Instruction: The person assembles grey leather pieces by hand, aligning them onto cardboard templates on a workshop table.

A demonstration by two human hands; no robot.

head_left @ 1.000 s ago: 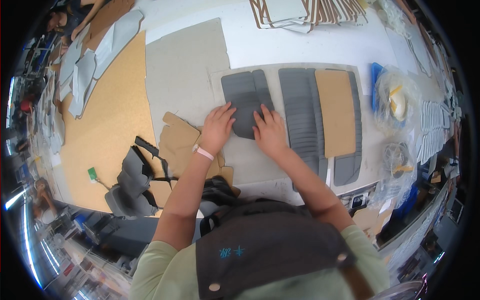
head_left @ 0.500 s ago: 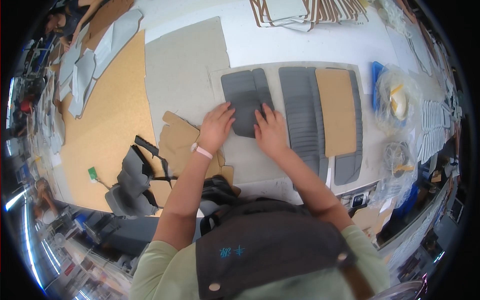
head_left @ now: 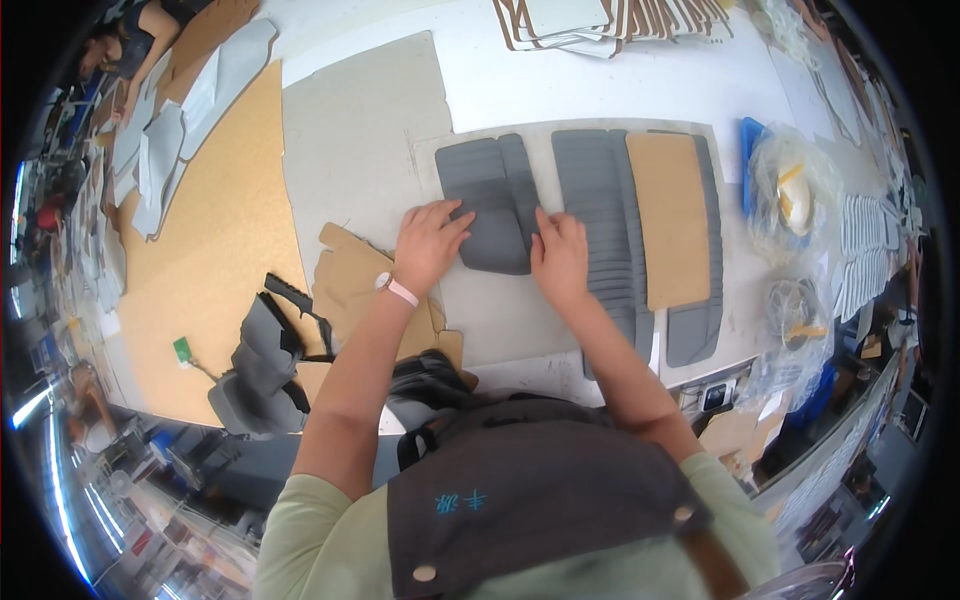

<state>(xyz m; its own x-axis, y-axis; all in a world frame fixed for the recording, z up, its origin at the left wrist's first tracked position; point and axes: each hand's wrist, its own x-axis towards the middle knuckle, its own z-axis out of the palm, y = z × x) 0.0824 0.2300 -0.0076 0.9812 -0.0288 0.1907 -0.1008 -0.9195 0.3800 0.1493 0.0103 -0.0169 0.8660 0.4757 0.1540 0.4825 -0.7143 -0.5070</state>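
A dark grey stitched cover panel lies flat in front of me, with a lengthwise seam toward its right side. My left hand rests at its left edge, fingers stretched out and fingertips touching it. At the opposite edge is my right hand, its fingers extended and their tips on or just beside the rim. Neither hand grips anything. To the right lies a larger grey ribbed panel, with a tan cardboard template on top of the grey pieces beside it.
Brown cardboard pieces and dark grey scraps lie left of my left forearm. White brown-edged sheets are stacked at the far side. A clear plastic bag and a blue tray stand right. Another person leans in far left.
My right hand has slid right, off the panel's surface to its right edge. The left hand stays at the left edge. More of the panel's lower part shows.
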